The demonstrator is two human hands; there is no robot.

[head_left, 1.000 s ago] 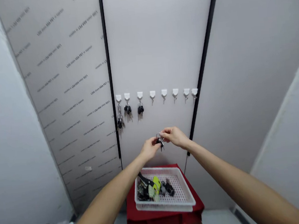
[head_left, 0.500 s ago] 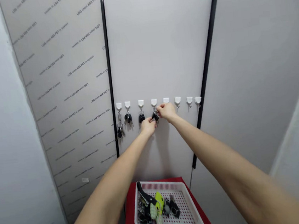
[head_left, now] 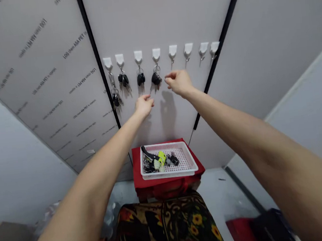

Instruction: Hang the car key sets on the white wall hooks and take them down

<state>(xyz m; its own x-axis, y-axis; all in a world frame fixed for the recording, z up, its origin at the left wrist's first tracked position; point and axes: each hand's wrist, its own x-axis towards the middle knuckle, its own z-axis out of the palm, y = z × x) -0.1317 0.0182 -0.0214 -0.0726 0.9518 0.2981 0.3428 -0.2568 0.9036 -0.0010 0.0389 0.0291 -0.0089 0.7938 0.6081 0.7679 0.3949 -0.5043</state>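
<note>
A bunch of keys (head_left: 156, 78) with black heads hangs by a ring from the fourth white hook (head_left: 156, 54) on the pale cabinet panel. Just right of those keys is my right hand (head_left: 179, 82), its fingers loosely bent and apart, holding nothing and not touching them. My left hand (head_left: 144, 106) is lower and to the left, below the third bunch of keys (head_left: 141, 78). Its thumb and fingers are slightly parted with nothing visible between them. Further left hang a second key bunch (head_left: 123, 79) and a longer one (head_left: 115, 97) on a metal clip.
Several bare hooks (head_left: 188, 51) continue to the right. Below, a white perforated basket (head_left: 187, 169) holds dark key items, a black-handled tool (head_left: 148, 153) and a yellow-green piece (head_left: 162, 157). It stands on a red box (head_left: 140, 182). A flower-patterned cloth surface (head_left: 172, 226) is nearest me.
Both hands have come away from the fourth key bunch, the left down and left, the right to the right. The keys stay on the hook. My view has tilted downward.
</note>
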